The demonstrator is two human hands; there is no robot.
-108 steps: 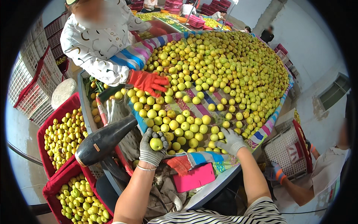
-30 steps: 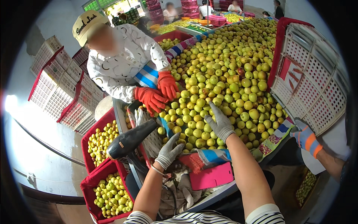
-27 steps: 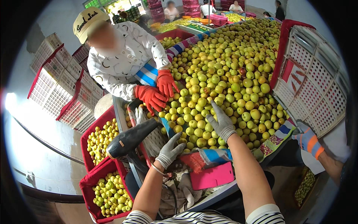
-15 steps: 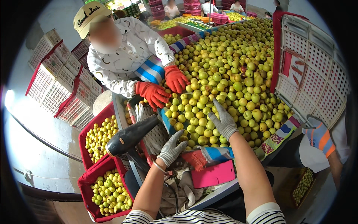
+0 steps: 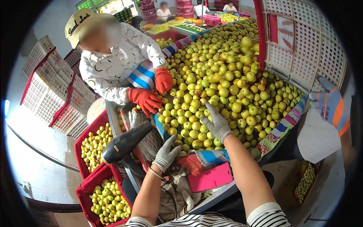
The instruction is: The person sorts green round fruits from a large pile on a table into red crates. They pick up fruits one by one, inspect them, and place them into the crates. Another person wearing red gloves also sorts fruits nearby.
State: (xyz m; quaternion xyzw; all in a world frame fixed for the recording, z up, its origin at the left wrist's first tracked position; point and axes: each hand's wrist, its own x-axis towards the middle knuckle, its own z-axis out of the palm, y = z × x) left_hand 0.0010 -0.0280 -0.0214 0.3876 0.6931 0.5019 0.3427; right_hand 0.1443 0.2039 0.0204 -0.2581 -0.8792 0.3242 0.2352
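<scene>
Both my hands wear pale striped work gloves and hold nothing. My right hand [image 5: 216,123] reaches over the near part of a big heap of round yellow-green fruits [image 5: 234,90], its fingers stretched out and touching some of them. At the heap's near left corner, my left hand [image 5: 166,153] has its fingers apart, close to a few fruits. A co-worker's red-gloved hands [image 5: 147,99] rest at the heap's left edge. On the right, another person's blue-and-orange gloved hand [image 5: 332,108] is by a tilted white crate [image 5: 302,41]; its inside is hidden.
A black hair dryer [image 5: 126,142] lies left of my left hand. A pink phone case [image 5: 210,178] sits on the near ledge beside a cloth. Red-lined crates of fruit [image 5: 107,200] stand at lower left; stacked white crates [image 5: 55,92] are behind them. Striped cloth [image 5: 289,117] lines the heap's edge.
The white crate has shifted left over the heap, and fruits beside it are now blurred, tumbling down the pile. The whole view has shifted slightly; my hands keep nearly the same pose.
</scene>
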